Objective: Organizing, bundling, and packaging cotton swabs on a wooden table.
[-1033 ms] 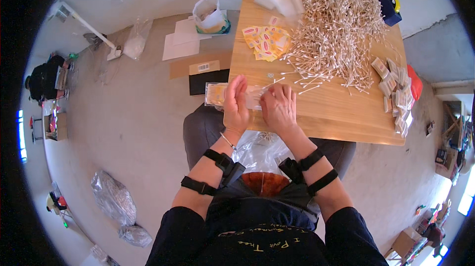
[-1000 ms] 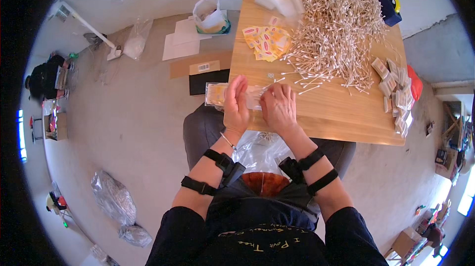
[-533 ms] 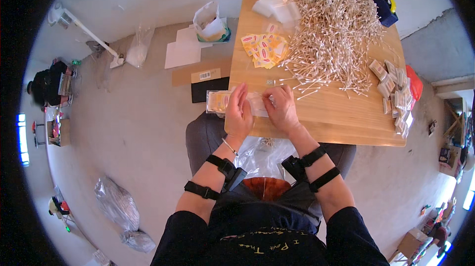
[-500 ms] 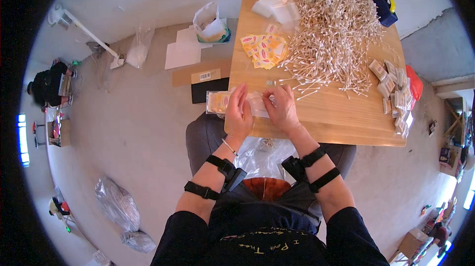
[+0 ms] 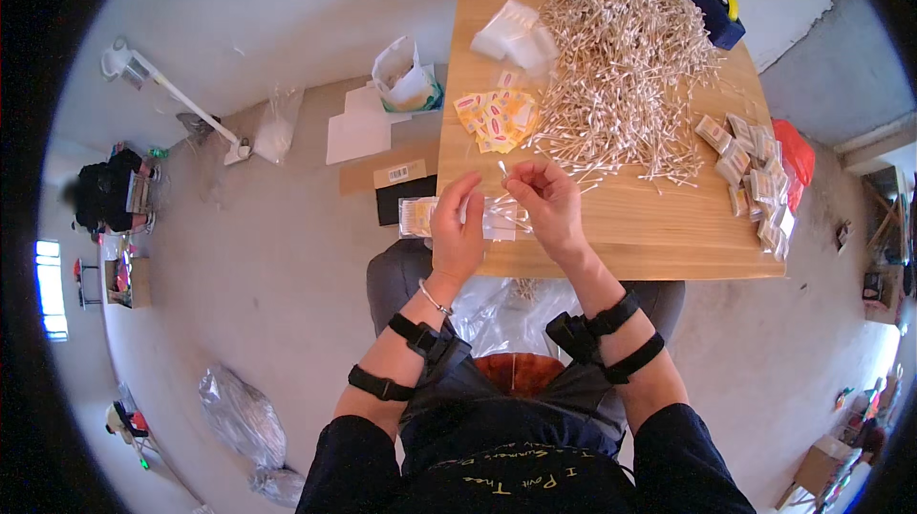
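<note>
1. Right hand (image 5: 552, 208), one: thumb and forefinger pinched on a single cotton swab (image 5: 502, 168), its white tip jutting toward eleven o'clock
2. Left hand (image 5: 457, 239), one: fingers pointing between twelve and one o'clock, slightly bent; whether they gripped the packet beneath could not be told
3. Clear packet (image 5: 414, 218), one: swabs inside, long axis nine to three o'clock, filled end showing at nine o'clock from the left hand, the nearer of the two; it lay between eight and nine o'clock from the right fingertips
4. Loose swabs (image 5: 507, 214), several: between the hands, between six and seven o'clock from the right fingertips, mostly slanting
5. Swab pile (image 5: 621, 74), large: on the wooden table (image 5: 659, 242), one o'clock from the right hand
6. Yellow cards (image 5: 496, 120), a spread: eleven o'clock from the right hand, beside the pile
</note>
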{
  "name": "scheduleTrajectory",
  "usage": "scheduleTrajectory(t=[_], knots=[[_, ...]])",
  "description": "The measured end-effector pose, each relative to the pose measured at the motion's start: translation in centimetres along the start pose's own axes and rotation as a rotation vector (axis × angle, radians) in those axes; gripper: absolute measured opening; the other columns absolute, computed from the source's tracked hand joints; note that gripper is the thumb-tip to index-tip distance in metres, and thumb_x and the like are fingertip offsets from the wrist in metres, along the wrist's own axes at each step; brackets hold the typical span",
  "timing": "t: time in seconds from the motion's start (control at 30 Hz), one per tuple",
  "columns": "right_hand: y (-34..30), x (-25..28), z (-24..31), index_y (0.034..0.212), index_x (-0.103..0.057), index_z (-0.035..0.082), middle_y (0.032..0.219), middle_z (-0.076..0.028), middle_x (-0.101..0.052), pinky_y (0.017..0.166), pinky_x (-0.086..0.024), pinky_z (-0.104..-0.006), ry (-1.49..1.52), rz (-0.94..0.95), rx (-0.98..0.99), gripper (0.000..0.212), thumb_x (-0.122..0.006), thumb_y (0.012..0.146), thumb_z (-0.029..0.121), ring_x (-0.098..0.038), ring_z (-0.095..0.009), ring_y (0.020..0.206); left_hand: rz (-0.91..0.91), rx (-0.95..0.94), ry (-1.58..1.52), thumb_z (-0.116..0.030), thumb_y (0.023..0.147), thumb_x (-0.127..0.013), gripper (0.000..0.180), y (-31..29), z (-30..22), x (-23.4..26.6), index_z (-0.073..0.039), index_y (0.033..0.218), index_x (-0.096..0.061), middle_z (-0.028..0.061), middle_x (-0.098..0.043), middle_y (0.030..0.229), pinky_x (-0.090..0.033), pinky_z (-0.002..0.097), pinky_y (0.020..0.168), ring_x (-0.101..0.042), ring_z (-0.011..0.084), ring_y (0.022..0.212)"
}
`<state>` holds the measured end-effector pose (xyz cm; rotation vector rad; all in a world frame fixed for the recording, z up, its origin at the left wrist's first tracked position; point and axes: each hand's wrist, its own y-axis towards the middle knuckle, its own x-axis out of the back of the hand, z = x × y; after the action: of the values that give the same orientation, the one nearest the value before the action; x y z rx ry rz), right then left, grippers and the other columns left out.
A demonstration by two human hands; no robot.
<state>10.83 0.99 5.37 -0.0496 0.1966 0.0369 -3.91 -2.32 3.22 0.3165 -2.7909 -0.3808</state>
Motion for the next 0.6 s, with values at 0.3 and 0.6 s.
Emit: scheduleTrajectory(t=[0.3, 0.6], knots=[[-3.0, 0.3, 3.9, 0.102, -0.054, 0.0, 0.092, -0.007, -0.066, 0.076, -0.054, -0.0256, 0.27, 0.054, -0.026, 0.02, -0.066, 0.087, -0.004, -0.066, -0.014, 0.087, 0.145, 0.074, -0.458, -0.022, 0.099, -0.057, 0.03, 1.4, -7.9, -0.2, 0.002, 0.117, -0.063, 0.0092, -0.067, 0.114, -0.046, 0.0274, 0.094, -0.06, 0.0133, 0.103], [-9.4, 2.9, 0.0, 0.088, -0.069, -0.003, 0.077, -0.009, -0.069, 0.063, -0.049, -0.0289, -0.319, 0.2, -0.101, 0.013, -0.069, 0.085, 0.009, -0.062, -0.013, 0.069, 0.237, 0.414, -0.226, -0.015, 0.095, -0.064, 0.019, -5.7, -3.4, 1.3, 0.003, 0.101, -0.065, 0.0068, -0.07, 0.102, -0.05, 0.0236, 0.081, -0.064, 0.0099, 0.092]])
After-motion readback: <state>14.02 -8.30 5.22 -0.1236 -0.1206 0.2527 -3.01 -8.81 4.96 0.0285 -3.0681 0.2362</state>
